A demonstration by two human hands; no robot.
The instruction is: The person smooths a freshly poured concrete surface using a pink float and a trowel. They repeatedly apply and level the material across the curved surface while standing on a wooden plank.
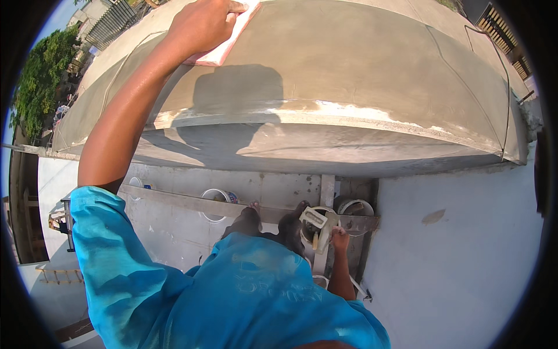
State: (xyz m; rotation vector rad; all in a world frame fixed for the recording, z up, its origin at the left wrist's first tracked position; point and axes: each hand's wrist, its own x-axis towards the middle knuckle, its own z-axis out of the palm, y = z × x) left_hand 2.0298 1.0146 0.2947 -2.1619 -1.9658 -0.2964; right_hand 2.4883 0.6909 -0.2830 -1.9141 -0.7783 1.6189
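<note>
My left hand (200, 26) is closed on a flat white float with a pinkish-red edge (224, 49), which lies against the grey plastered wall surface (349, 58). My arm hides part of the float. Low on the right, my right hand (340, 237) is closed beside the rim of a bucket (308, 235). What its fingers grip is too small to make out. On top of that bucket rests a pale rectangular hand float (314, 217), with a wooden-looking handle (315, 241) beside it.
I stand on a narrow plank (174, 199) above a pale floor. A white bucket (214, 220) stands left of my feet, and another bucket (356, 208) is at the right. A ledge with a rough white edge (349, 111) juts out ahead. Loose cable (505, 75) hangs at the right.
</note>
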